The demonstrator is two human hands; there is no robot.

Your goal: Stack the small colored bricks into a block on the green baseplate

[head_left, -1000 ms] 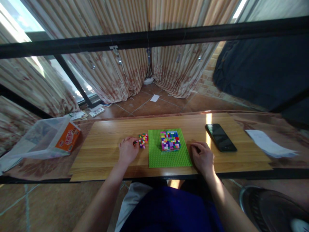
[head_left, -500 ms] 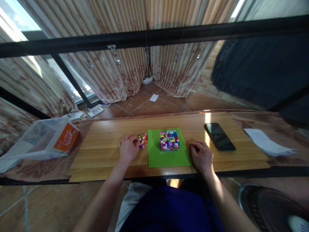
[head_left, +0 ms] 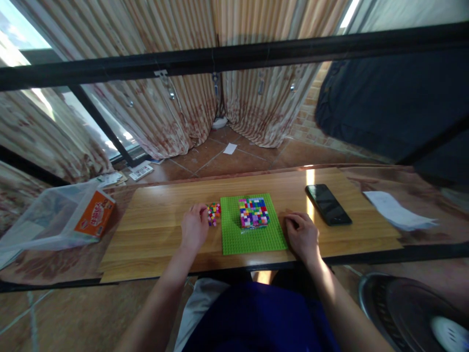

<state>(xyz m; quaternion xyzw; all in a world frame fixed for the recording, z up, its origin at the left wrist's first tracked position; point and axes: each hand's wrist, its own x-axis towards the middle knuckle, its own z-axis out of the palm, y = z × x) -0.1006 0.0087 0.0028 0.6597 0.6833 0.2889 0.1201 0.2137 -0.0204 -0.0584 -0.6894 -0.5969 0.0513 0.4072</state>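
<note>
My left hand (head_left: 195, 226) rests on the wooden board at the left edge of a small pile of loose, many-coloured toy bricks (head_left: 214, 213). Its fingers are curled together, and whatever they may hold is hidden. To the right of the pile lies a green studded baseplate (head_left: 234, 242). A low block built of many small coloured bricks (head_left: 253, 213) sits on that plate, right of its middle. Beside the plate's right edge is my right hand (head_left: 302, 234), its fingers curled inward in a loose fist; nothing shows in it.
A black phone (head_left: 328, 204) lies right of my right hand, with white paper (head_left: 397, 209) farther right. At the far left stands a clear plastic bin (head_left: 54, 215) with an orange label. The wooden board (head_left: 146, 244) lies under everything, and a dark metal rail (head_left: 234, 55) crosses beyond.
The view has shifted slightly. My left hand's fingers have drawn a little back from the loose bricks and curled more upright. My right hand stays beside the plate.
</note>
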